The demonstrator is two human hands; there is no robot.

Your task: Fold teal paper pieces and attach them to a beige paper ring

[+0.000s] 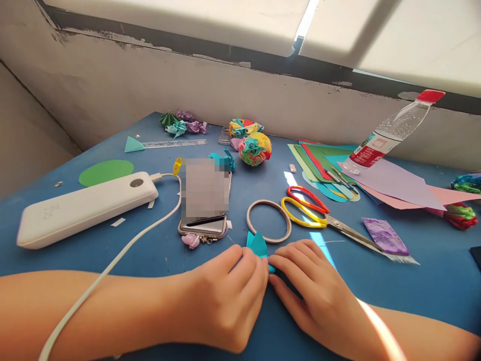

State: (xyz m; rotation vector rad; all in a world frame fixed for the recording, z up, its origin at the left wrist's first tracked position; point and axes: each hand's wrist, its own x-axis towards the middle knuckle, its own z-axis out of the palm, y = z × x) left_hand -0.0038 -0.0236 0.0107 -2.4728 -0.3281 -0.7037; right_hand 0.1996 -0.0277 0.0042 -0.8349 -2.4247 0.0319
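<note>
Between my two hands is a small folded piece of teal paper (257, 244), its pointed tips sticking up above my fingers. My left hand (235, 296) pinches it from the left, thumb and fingers pressed together. From the right, my right hand (313, 286) grips its lower edge with the fingertips, and the fingers of both hands nearly touch. Much of the paper is hidden behind them. Just beyond lies a roll of tape (269, 202) on its side. Scissors (330, 220) with one red and one yellow handle rest to its right.
A white power bank (88, 208) with a cable (143, 230) crosses the left side, the cable over my left forearm. A phone (205, 200), paper balls (255, 149), coloured sheets (394, 183), a bottle (393, 130) and a purple packet (385, 235) lie on the blue table.
</note>
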